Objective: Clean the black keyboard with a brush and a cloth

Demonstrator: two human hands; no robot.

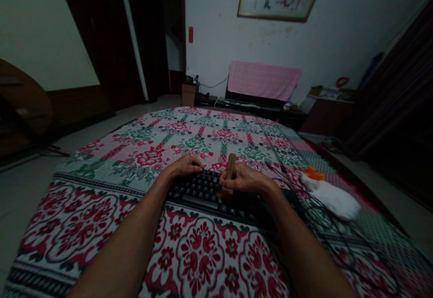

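A black keyboard [199, 189] lies on the patterned bedcover in front of me. My left hand [184, 166] is at its far left edge, fingers curled down against the edge and the thumb side hidden from sight. In my right hand [244, 178] is a small brush [231, 165] with a flat wooden handle pointing up. Its brownish bristles are down on the keys, right of the middle of the visible keys. My right hand and forearm cover much of the keyboard's right part.
Black cables [318, 219] lie in loops right of the keyboard. Beyond them are a white cloth-like bundle [333, 198] and an orange item [313, 173]. The floral bedcover [203, 253] spreads under everything. A pink towel [264, 80] hangs over a dark screen by the far wall.
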